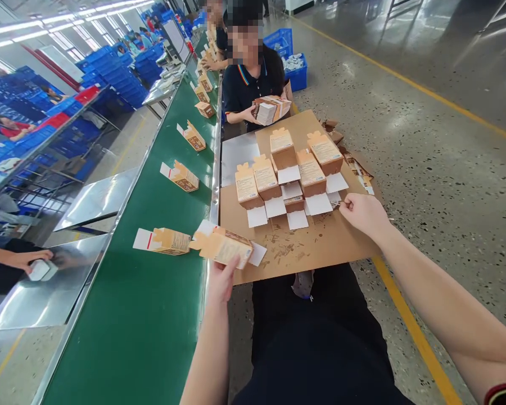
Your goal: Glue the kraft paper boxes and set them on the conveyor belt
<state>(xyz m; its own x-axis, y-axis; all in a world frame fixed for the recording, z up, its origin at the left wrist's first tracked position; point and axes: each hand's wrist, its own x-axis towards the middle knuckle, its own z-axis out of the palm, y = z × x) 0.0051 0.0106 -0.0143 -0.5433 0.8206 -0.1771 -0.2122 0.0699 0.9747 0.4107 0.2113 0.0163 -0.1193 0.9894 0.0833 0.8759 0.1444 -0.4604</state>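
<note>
My left hand [222, 284] grips a brown printed carton [227, 247] with its end flaps unfolded, tilted over the seam between the green conveyor belt and the cardboard-covered table. Close beside that carton another open-flapped carton [171, 241] lies on the belt. My right hand [365, 214] is closed at the right of a group of cartons, fingers pinched; what they hold, if anything, is too small to make out. The grouped cartons, such as the front one [247, 187], stand on the cardboard sheet [295, 253], white flaps pointing towards me.
The green conveyor belt [152, 304] runs along my left, carrying several cartons spaced apart. Across the table a co-worker [253, 84] holds a stack of flat cartons [272, 109]. Brown paper scraps [289, 247] litter the cardboard. At far left another person's hand [29, 260] touches a white object.
</note>
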